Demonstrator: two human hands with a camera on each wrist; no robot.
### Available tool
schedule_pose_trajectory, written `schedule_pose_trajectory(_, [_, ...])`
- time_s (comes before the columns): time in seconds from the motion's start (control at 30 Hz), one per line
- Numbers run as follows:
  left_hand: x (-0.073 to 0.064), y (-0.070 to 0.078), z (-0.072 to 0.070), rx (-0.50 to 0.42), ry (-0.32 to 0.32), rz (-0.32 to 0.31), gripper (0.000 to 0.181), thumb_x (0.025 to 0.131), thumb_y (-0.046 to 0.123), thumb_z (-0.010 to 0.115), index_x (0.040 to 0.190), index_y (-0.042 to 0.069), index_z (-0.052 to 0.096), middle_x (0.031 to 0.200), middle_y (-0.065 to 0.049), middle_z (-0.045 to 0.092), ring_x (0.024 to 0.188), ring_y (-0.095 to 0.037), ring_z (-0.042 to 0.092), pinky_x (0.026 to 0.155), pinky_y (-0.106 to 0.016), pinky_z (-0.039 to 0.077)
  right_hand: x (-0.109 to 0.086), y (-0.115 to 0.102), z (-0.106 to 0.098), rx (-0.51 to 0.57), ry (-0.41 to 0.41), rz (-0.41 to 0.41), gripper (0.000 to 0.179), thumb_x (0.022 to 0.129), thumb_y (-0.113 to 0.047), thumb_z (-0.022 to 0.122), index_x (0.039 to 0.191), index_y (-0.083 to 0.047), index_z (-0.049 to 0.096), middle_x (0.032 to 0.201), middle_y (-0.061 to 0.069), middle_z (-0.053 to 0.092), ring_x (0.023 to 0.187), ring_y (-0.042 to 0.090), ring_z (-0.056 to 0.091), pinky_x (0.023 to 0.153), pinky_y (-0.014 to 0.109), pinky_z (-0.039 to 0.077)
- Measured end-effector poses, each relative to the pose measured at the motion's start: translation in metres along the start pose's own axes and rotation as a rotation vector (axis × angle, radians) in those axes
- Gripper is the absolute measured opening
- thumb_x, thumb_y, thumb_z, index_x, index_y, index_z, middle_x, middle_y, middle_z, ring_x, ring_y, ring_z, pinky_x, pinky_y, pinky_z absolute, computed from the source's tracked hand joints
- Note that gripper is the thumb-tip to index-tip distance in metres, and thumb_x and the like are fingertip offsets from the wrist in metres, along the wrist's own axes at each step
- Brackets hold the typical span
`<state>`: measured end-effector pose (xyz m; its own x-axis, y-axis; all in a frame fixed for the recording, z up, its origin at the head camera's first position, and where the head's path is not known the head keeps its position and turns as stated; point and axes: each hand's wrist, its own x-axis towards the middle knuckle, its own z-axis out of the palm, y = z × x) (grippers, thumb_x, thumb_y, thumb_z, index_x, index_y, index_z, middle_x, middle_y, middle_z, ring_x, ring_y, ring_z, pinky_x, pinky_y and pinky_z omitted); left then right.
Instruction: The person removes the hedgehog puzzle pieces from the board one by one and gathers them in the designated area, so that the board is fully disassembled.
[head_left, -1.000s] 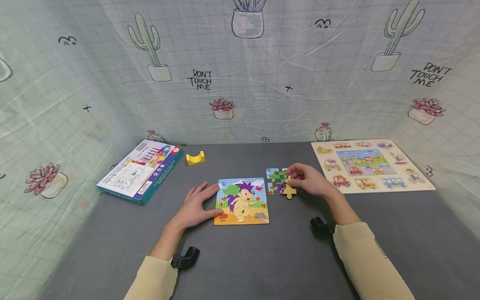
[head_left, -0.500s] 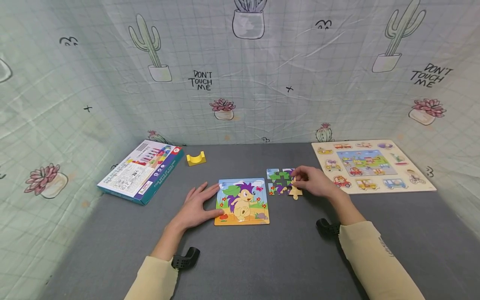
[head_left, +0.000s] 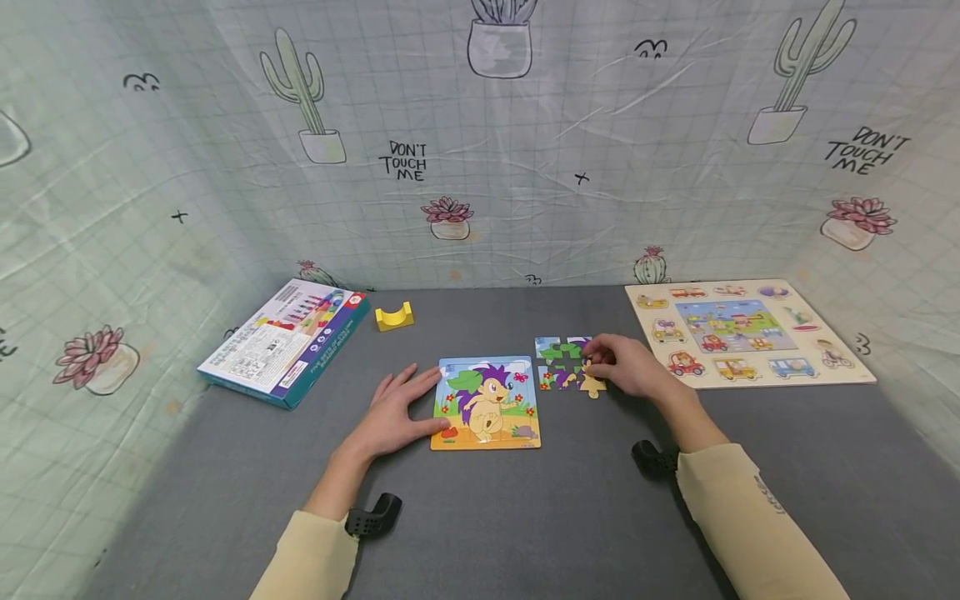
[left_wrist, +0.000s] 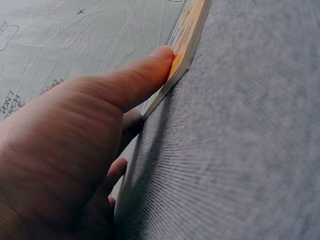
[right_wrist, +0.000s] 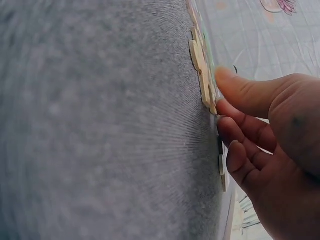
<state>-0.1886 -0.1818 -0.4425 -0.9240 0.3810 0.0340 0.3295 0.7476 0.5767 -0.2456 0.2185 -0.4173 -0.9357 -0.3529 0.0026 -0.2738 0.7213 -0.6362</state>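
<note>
My left hand (head_left: 395, 418) lies spread along the left edge of a square hedgehog puzzle board (head_left: 487, 429). Its thumb touches the board's orange lower corner (left_wrist: 182, 62), while the other fingers stretch toward the upper left edge. Right of the board, several loose jigsaw pieces (head_left: 551, 377) lie side by side with purple, green and blue print. My right hand (head_left: 630, 365) pinches a cream-yellow puzzle piece (head_left: 592, 386) at their right end, between thumb and fingertips. In the right wrist view the wooden edge of the puzzle piece (right_wrist: 201, 72) shows flat against the cloth beside the thumb.
A flat box (head_left: 285, 342) lies at the back left, with a yellow arch-shaped block (head_left: 394, 317) beside it. At the back right lies a wooden vehicle puzzle board (head_left: 652, 312), close to the right forearm. A printed curtain (head_left: 510, 217) rises behind the grey tabletop (head_left: 487, 525).
My right hand has shifted slightly right, carrying the cream-yellow puzzle piece away from the board and uncovering more of the pieces beside it. The left hand stays in place on the board.
</note>
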Motion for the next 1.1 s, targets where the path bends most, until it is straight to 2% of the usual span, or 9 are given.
schedule_pose_trajectory(0.27, [0.000, 0.001, -0.001, 0.002, -0.007, -0.006, 0.084, 0.086, 0.050, 0.076, 0.154, 0.012, 0.045, 0.158, -0.008, 0.041, 0.151, -0.037, 0.017, 0.118, -0.062, 0.004, -0.007, -0.001, -0.003, 0.008, -0.028, -0.009, 0.034, 0.090, -0.016, 0.078, 0.116, 0.001, 0.065, 0.100, 0.009, 0.061, 0.091, 0.024, 0.055, 0.081, 0.042, 0.047])
schedule_pose_trajectory(0.4, [-0.001, 0.003, -0.003, -0.003, -0.009, -0.009, 0.084, 0.085, 0.049, 0.077, 0.154, 0.012, 0.045, 0.158, -0.008, 0.041, 0.151, -0.037, 0.017, 0.118, -0.061, 0.004, -0.010, -0.001, -0.002, -0.033, -0.034, -0.044, 0.042, 0.086, -0.020, 0.082, 0.117, 0.002, 0.065, 0.103, 0.009, 0.062, 0.094, 0.026, 0.057, 0.086, 0.046, 0.048])
schedule_pose_trajectory(0.63, [-0.001, 0.003, -0.002, -0.001, -0.005, -0.005, 0.084, 0.085, 0.049, 0.077, 0.154, 0.012, 0.045, 0.157, -0.008, 0.041, 0.151, -0.037, 0.017, 0.118, -0.061, 0.004, -0.011, -0.001, 0.001, -0.054, -0.023, -0.092, 0.039, 0.086, -0.016, 0.082, 0.116, 0.003, 0.066, 0.104, 0.011, 0.063, 0.097, 0.029, 0.058, 0.089, 0.051, 0.047])
schedule_pose_trajectory(0.87, [-0.002, 0.003, -0.002, -0.010, -0.001, 0.004, 0.083, 0.086, 0.047, 0.077, 0.154, 0.011, 0.045, 0.157, -0.008, 0.042, 0.151, -0.036, 0.018, 0.118, -0.061, 0.004, -0.013, 0.000, 0.001, -0.054, 0.017, -0.175, 0.039, 0.086, -0.019, 0.083, 0.113, 0.004, 0.067, 0.099, 0.010, 0.063, 0.092, 0.027, 0.057, 0.082, 0.048, 0.047])
schedule_pose_trajectory(1.1, [-0.002, 0.002, -0.002, -0.007, -0.009, -0.007, 0.084, 0.086, 0.048, 0.077, 0.154, 0.011, 0.044, 0.157, -0.009, 0.041, 0.151, -0.036, 0.017, 0.119, -0.060, 0.004, -0.012, -0.001, 0.000, -0.048, -0.004, -0.108, 0.039, 0.087, -0.016, 0.081, 0.117, 0.004, 0.066, 0.106, 0.012, 0.063, 0.099, 0.030, 0.059, 0.089, 0.051, 0.047])
